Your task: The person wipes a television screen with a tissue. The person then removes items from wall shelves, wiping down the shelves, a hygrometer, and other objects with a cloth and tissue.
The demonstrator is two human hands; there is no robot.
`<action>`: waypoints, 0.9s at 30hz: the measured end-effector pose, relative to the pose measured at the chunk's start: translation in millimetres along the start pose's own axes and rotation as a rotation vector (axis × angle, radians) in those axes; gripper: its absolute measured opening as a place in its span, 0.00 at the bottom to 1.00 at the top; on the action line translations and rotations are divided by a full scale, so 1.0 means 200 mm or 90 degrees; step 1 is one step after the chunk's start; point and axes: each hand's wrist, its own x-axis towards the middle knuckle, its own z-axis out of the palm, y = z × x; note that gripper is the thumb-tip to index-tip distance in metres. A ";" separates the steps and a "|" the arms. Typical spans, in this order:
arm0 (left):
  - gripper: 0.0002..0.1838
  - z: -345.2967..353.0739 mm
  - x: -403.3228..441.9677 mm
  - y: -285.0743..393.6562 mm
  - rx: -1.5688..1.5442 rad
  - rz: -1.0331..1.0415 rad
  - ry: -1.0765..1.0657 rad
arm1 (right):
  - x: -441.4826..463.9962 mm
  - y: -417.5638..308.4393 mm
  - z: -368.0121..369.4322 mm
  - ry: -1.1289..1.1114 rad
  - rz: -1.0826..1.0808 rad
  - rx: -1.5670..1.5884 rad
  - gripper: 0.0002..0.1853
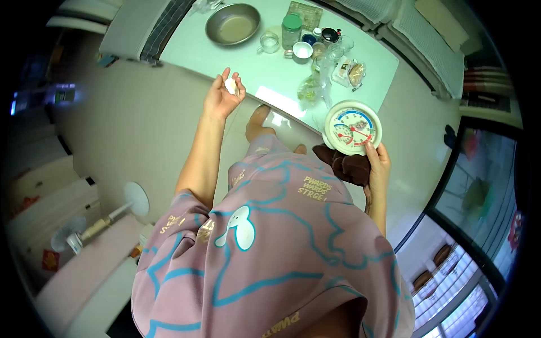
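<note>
My left hand, palm up in front of the table edge, has its fingers curled around a small white object; its kind I cannot make out. On the right, my right hand grips a round white dial thermometer-hygrometer by its lower rim, thumb on the front. The dial's face, with blue and red scales and red pointers, is turned up toward me. Dark brown cloth hangs bunched just below the dial, against the same hand; whether it is gripped too is hard to see.
A white table holds a metal basin, a glass mug, a green-lidded jar, a white cup, a bag of greens and a food packet. A fan stands lower left, a glass door right.
</note>
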 end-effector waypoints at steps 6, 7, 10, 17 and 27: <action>0.20 0.35 0.75 0.28 0.184 -0.038 0.010 | 0.04 0.00 0.23 0.196 -0.030 0.038 0.15; 0.21 0.40 0.85 0.30 0.212 -0.044 0.010 | 0.00 0.00 0.26 0.222 -0.038 0.051 0.15; 0.24 0.59 1.31 0.31 0.357 -0.043 -0.024 | -0.02 -0.04 0.39 0.291 0.008 0.066 0.14; 0.34 0.87 2.10 0.03 0.448 -0.151 -0.049 | -0.07 -0.08 0.65 0.501 0.055 0.137 0.15; 0.33 1.22 1.58 -0.15 0.713 0.037 -0.349 | -0.13 -0.15 0.83 0.534 0.061 0.159 0.15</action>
